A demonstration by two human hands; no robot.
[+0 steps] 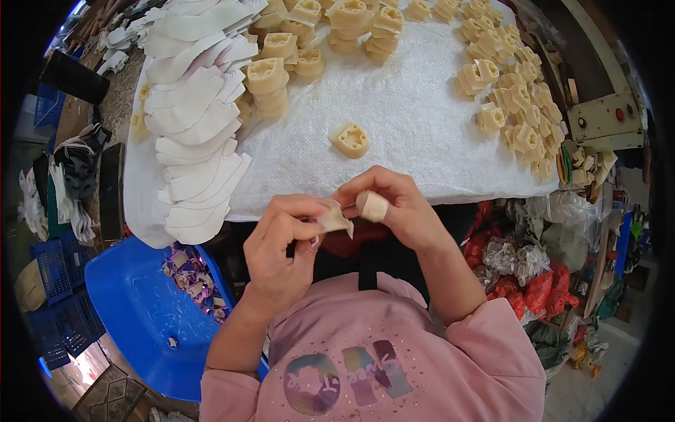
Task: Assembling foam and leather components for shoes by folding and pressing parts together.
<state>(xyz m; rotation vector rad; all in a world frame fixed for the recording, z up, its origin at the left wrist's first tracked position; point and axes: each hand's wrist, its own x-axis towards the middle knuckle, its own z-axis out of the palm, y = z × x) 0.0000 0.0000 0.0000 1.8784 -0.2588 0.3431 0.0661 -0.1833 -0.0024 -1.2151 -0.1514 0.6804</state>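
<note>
By the white-sheeted table [394, 105], my left hand [281, 243] pinches a thin curved cream piece [336, 219] beside my right hand [402, 207], whose grip I cannot tell.

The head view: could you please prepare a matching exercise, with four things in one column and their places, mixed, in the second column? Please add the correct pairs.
Things:
1. small pale piece
2. blue tub
3. single beige block
4. white curved pieces

Places:
A. overlapping along the left side of the white sheet
B. lower left, with shiny purple scraps inside
C. pinched in the left hand
D. on the sheet, apart from the beige stacks

Right pairs: 1-C, 2-B, 3-D, 4-A.
</note>
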